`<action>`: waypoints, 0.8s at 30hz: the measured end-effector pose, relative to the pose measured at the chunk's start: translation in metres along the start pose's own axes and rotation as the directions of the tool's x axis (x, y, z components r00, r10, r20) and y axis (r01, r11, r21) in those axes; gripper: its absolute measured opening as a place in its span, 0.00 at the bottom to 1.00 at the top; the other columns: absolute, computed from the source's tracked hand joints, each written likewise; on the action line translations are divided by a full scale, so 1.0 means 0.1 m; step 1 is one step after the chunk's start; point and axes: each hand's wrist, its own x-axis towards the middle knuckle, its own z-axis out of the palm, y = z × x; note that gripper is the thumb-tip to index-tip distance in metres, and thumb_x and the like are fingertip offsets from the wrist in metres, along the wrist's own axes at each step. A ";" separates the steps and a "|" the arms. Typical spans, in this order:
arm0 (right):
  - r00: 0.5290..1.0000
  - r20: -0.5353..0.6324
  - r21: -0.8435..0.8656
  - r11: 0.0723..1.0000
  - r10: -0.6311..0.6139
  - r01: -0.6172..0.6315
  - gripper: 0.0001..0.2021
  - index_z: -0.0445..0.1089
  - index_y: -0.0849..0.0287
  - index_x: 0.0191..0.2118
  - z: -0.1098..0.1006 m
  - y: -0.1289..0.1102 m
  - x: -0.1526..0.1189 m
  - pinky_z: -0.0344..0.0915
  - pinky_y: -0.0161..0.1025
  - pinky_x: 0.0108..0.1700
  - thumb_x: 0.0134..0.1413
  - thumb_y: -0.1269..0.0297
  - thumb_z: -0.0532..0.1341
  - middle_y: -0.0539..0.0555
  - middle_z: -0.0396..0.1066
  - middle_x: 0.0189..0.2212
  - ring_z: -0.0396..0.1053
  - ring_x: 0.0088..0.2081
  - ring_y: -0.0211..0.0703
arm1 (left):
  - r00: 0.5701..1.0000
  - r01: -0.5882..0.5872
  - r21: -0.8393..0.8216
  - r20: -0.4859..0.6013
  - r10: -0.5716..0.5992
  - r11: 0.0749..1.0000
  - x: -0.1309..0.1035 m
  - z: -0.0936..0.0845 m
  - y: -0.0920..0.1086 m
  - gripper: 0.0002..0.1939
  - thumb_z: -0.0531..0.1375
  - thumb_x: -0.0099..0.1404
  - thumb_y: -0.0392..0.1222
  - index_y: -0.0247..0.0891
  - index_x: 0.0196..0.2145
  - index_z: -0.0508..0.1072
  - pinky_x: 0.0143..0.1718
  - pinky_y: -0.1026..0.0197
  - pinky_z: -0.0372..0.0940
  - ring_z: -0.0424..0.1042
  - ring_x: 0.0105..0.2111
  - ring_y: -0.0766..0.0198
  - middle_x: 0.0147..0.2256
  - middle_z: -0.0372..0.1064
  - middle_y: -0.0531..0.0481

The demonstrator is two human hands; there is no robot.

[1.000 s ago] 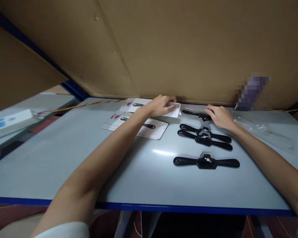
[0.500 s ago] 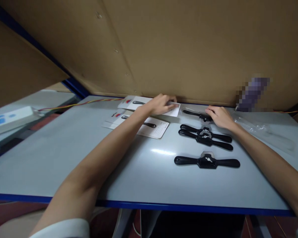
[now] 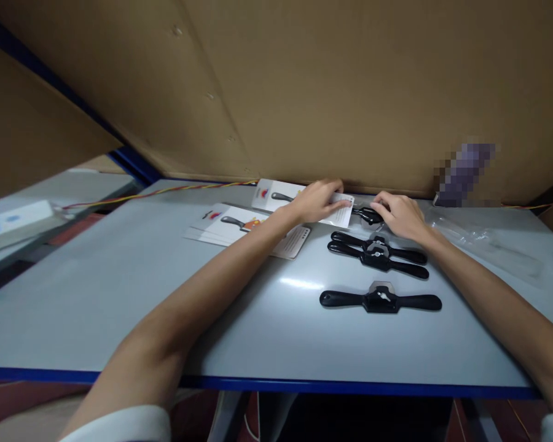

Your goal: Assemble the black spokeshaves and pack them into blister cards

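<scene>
My left hand (image 3: 320, 199) is closed on a white printed backing card (image 3: 279, 195) near the back of the table. The card's right end meets a black spokeshave (image 3: 368, 214) with clear plastic around it. Over that spokeshave's right side, my right hand (image 3: 399, 215) has its thumb and fingers bent together; its right handle is hidden. Two more spokeshaves (image 3: 380, 255) lie one against the other just in front. Nearer to me lies a single spokeshave (image 3: 380, 301), its metal blade facing away. A fanned stack of printed cards (image 3: 225, 222) is under and beside my left forearm.
Clear plastic shells (image 3: 483, 242) lie to the right of my right hand. A brown board (image 3: 327, 92) leans over the back edge. A red and yellow cable (image 3: 166, 191) runs along the back left, towards a white box (image 3: 16, 224). A pixelated purple object (image 3: 465, 175) stands at the back right.
My left hand has moved right with the card, bringing its end up to the rear spokeshave. My right hand has shifted slightly left, its thumb and fingers bent more.
</scene>
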 end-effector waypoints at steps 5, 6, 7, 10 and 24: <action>1.000 -0.017 0.027 0.999 -0.025 0.026 0.15 0.76 0.53 0.48 -0.01 -0.10 0.03 0.60 0.44 0.42 0.73 0.54 0.55 0.58 0.83 0.45 0.76 0.44 0.54 | 1.000 -0.014 0.085 -0.021 0.016 0.996 0.05 0.05 0.08 0.29 0.54 0.75 0.67 0.37 0.48 0.74 0.50 0.50 0.63 0.75 0.47 0.46 0.44 0.78 0.38; 0.999 -0.017 0.027 0.999 -0.039 0.040 0.15 0.76 0.54 0.49 -0.01 -0.12 0.03 0.60 0.44 0.42 0.73 0.55 0.55 0.58 0.83 0.45 0.76 0.44 0.54 | 0.999 -0.028 0.102 -0.029 0.031 0.994 0.06 0.06 0.11 0.29 0.53 0.76 0.68 0.37 0.47 0.74 0.52 0.49 0.62 0.75 0.48 0.45 0.45 0.78 0.38; 0.999 -0.014 0.027 0.998 -0.053 0.053 0.15 0.76 0.54 0.49 -0.02 -0.15 0.03 0.61 0.44 0.43 0.73 0.56 0.54 0.58 0.83 0.46 0.76 0.45 0.55 | 0.998 -0.040 0.119 -0.037 0.044 0.992 0.07 0.08 0.16 0.29 0.52 0.76 0.69 0.38 0.47 0.75 0.54 0.47 0.61 0.75 0.50 0.44 0.45 0.78 0.38; 0.997 0.020 0.027 0.996 -0.080 0.080 0.15 0.76 0.54 0.51 -0.04 -0.25 0.01 0.62 0.45 0.45 0.72 0.61 0.52 0.59 0.82 0.50 0.77 0.47 0.55 | 0.994 -0.072 0.144 -0.070 0.083 0.987 0.09 0.14 0.30 0.31 0.50 0.77 0.70 0.39 0.45 0.75 0.55 0.46 0.59 0.75 0.50 0.43 0.44 0.78 0.38; 0.883 0.468 0.081 0.997 -0.047 0.010 0.19 0.76 0.57 0.53 -0.49 0.16 0.11 0.70 0.42 0.41 0.58 0.74 0.60 0.57 0.83 0.45 0.79 0.33 0.48 | 0.989 -0.027 0.194 -0.139 0.054 0.981 0.12 0.12 0.28 0.34 0.53 0.72 0.74 0.39 0.42 0.77 0.51 0.46 0.62 0.75 0.47 0.43 0.42 0.77 0.38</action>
